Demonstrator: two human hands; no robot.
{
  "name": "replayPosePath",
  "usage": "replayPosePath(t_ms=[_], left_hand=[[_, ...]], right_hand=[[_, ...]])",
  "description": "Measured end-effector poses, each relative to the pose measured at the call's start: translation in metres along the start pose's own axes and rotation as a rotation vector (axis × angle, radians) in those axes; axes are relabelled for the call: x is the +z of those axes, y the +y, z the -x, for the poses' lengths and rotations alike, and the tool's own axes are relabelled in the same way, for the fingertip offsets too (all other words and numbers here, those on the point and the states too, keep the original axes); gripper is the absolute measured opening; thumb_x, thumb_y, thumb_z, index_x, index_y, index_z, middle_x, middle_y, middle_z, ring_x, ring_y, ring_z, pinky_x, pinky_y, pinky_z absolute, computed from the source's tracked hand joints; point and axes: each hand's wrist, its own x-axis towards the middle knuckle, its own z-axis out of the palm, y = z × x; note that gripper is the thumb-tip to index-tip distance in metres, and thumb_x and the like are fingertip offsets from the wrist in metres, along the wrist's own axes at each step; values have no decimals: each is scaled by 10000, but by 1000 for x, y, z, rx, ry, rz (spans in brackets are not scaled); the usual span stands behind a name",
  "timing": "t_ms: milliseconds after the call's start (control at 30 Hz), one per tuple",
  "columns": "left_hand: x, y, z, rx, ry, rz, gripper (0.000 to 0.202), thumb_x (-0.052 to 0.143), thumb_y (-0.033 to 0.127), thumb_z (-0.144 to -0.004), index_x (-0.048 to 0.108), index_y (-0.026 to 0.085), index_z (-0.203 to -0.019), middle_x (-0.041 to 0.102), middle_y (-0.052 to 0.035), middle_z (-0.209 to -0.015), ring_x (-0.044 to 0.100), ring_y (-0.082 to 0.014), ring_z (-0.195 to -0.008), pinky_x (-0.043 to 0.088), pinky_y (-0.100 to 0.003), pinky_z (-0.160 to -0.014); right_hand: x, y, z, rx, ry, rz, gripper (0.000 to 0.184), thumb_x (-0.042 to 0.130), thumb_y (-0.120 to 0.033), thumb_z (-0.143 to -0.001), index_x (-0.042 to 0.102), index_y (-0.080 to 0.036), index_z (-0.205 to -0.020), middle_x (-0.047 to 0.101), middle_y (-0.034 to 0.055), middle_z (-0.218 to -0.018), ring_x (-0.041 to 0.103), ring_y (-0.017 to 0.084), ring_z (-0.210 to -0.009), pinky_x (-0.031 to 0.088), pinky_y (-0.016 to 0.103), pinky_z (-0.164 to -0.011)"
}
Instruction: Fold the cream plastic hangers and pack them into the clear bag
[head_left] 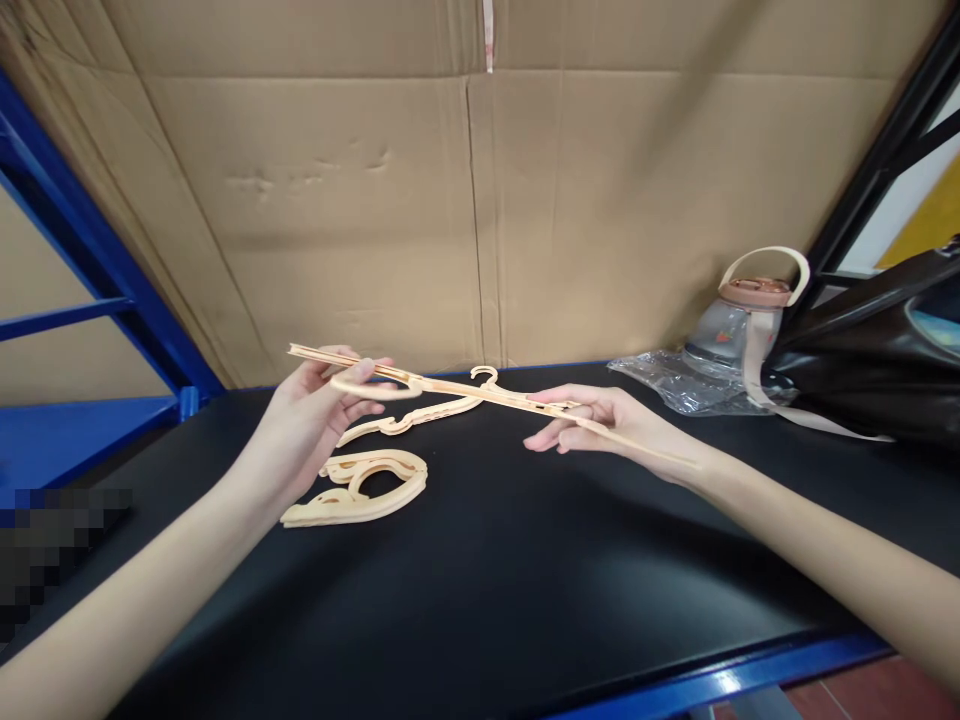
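I hold a long, thin beige plastic hanger (pixel 465 388) stretched out between both hands above the black tabletop (pixel 510 580). My left hand (pixel 315 420) pinches its left end, where a round hook loop shows near the fingers. My right hand (pixel 600 420) grips the right end, and the bar runs on along my wrist. Another beige hanger (pixel 420 412) lies flat on the table just behind, its small hook pointing up. A stack of folded beige hangers (pixel 360 488) lies below my left hand.
A cardboard wall (pixel 480 200) backs the table. At the right stand a clear water bottle with a pink lid and strap (pixel 739 330), crinkled clear plastic (pixel 660 380) and a black bag (pixel 870 360). A blue shelf frame (pixel 90 260) rises at the left.
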Motion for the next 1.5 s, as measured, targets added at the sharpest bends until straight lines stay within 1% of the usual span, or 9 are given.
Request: replayPosePath(t_ms=[133,267,500,600,733,1033,1233,1367,1500], left_hand=[[2,-2,3,14,4,-59,255,800,239,-661,605,186,-817,704,2,-815,684,-121,-691,553,-151,-580],[4,-4,6,-3,20,-202,253,805,290,-660,627,160,-783,665,25,-697,677,-130,-666,548,-169,-561],[14,-7,14,-92,-139,-431,208,768,353,-690,657,188,-753,720,-32,-756,700,-217,-750,583,-284,-616],[20,-7,18,-108,-201,-465,210,756,352,-693,640,182,-734,722,-37,-754,704,-223,-734,584,-283,-586],[22,-6,20,-128,-229,-457,247,758,348,-701,611,172,-792,724,-45,-776,707,-217,-732,587,-276,-584],[19,-6,17,-163,-253,-451,239,763,334,-703,611,176,-801,716,-22,-736,701,-183,-694,572,-243,-593],[29,-14,23,-204,-472,-474,197,739,322,-720,613,187,-789,686,-5,-694,678,-173,-647,554,-256,-578],[48,-15,31,-244,-661,-468,240,715,337,-743,624,201,-917,670,4,-732,656,-164,-667,542,-262,-588],[66,-18,46,-282,-778,-474,190,672,355,-784,631,196,-879,665,2,-780,648,-155,-718,535,-252,-624]], right_hand=[[0,2,-2,-94,224,59,294,633,-393,-838,641,-154,-1009,716,35,-715,674,157,-684,506,286,-692],[-5,3,-4,-146,370,61,243,668,-387,-807,581,-161,-798,655,6,-670,626,133,-600,494,270,-620],[-6,-1,-6,-175,540,-36,362,696,-259,-725,386,-231,-911,444,-132,-497,432,88,-430,407,248,-507],[-9,-3,-6,-142,509,-38,326,643,-187,-694,362,-233,-852,393,-133,-542,355,57,-392,345,225,-438],[-15,-2,-5,-126,421,156,201,584,-161,-718,437,-211,-845,437,-90,-618,414,57,-441,322,214,-430],[-12,-3,-2,-200,420,204,153,604,-308,-835,555,-183,-907,532,-35,-651,451,81,-519,391,229,-497],[0,-10,4,-269,372,255,163,579,-340,-884,596,-198,-962,550,-16,-709,540,110,-623,457,263,-624],[13,-9,10,-273,270,244,160,555,-338,-902,588,-213,-996,565,-6,-770,558,120,-685,486,263,-649],[20,-8,13,-271,205,250,145,523,-338,-922,585,-231,-999,523,-24,-743,531,110,-678,480,243,-646]])
